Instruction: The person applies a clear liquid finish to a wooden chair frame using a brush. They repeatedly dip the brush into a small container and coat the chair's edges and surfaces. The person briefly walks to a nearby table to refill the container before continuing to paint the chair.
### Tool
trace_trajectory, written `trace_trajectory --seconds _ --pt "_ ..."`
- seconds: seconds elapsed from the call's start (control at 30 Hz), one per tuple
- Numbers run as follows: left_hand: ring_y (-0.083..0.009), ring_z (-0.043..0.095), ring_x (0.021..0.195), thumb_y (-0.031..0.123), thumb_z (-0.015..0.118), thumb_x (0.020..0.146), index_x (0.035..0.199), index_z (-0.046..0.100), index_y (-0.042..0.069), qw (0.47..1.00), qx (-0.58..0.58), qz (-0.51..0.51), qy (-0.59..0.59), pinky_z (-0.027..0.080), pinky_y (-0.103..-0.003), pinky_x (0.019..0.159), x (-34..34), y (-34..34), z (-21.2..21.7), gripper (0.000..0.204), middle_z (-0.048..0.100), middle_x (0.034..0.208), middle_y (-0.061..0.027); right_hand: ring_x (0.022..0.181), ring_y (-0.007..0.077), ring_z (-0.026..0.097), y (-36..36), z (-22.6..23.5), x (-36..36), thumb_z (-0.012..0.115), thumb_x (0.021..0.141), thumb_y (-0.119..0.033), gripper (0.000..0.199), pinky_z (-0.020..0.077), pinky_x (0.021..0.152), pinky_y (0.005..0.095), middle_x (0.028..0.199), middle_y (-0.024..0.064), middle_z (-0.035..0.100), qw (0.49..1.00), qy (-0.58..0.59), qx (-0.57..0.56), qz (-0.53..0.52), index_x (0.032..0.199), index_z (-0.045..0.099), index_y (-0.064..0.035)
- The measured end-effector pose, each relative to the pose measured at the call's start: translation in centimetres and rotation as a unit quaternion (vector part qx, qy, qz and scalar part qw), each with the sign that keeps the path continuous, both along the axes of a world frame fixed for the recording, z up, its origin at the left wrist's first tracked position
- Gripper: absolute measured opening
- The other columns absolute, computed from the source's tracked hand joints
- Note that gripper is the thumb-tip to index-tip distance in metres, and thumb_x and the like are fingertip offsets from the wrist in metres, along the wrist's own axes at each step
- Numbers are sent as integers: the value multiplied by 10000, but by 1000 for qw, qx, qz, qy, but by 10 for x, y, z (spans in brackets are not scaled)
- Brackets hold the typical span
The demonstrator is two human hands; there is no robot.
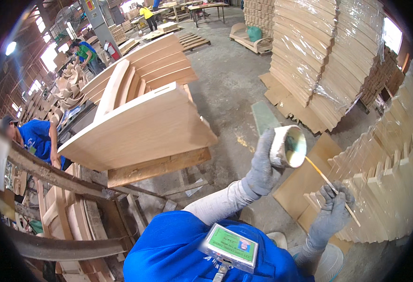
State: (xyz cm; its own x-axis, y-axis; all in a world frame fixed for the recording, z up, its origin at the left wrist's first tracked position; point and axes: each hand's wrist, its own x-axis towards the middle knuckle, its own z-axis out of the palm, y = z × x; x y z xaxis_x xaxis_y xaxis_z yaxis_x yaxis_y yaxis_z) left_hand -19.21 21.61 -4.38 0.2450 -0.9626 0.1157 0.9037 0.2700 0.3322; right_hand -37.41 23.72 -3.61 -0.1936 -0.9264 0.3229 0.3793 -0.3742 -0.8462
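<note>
Up near the middle of the view, the left hand (pixel 263 162), in a grey glove, is wrapped closed around one small round tub (pixel 289 146), tipped so its open mouth faces the camera and shows pale greenish paste inside. Just below and to the right of the tub, the right hand (pixel 332 211), also gloved in grey, is closed in a fist around one thin wooden stick (pixel 331 185); the stick's upper end reaches the tub's lower rim, and its lower end pokes out past the fist. Under the tub, at the bottom edge, sits the person's blue shirt (pixel 178 254) with one green badge (pixel 230 246) clipped to it. Left of the tub lies a slanted stack of long, curved wooden boards (pixel 136 127) on a rough wooden frame. Right of the tub stands a row of notched wooden pieces (pixel 385 178) under clear plastic wrap, and above the tub rises a tall wrapped pile of curved slats (pixel 319 51). Between these, behind the tub, is bare concrete floor (pixel 230 80). Far left of the tub, three other workers (pixel 37 136) show, two in blue and green, one in yellow farther back.
</note>
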Motion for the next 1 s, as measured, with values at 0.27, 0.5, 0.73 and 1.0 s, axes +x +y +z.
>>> trace_trajectory --seconds 0.27,0.5,0.73,1.0 --pt "-227 607 976 369 472 928 1134 536 25 992 -55 -102 57 496 -397 874 35 -160 -3 406 615 1076 -110 743 181 557 -128 4 37 495 875 12 70 511 667 288 873 122 524 992 65 -43 -103 926 459 -21" --pt "-208 581 1018 362 454 934 1136 539 47 993 -87 -44 63 470 -382 911 125 -287 18 384 604 1097 -90 831 220 581 -299 7 88 464 914 -54 80 531 735 318 865 141 530 991 14 -127 -46 971 441 -5" --pt "-195 568 1034 401 403 937 1172 514 35 981 -62 182 8 452 -347 921 251 -311 25 449 582 1115 -74 955 282 593 -402 17 244 415 896 -31 259 531 820 384 1037 216 573 988 -23 -43 145 1139 481 30" --pt "-270 561 1051 489 377 913 1193 505 27 832 28 552 -51 465 -422 907 364 -242 10 555 578 1129 -127 1065 344 562 -449 3 435 393 913 -58 313 500 883 442 1190 261 523 856 -63 -13 513 1207 467 22"
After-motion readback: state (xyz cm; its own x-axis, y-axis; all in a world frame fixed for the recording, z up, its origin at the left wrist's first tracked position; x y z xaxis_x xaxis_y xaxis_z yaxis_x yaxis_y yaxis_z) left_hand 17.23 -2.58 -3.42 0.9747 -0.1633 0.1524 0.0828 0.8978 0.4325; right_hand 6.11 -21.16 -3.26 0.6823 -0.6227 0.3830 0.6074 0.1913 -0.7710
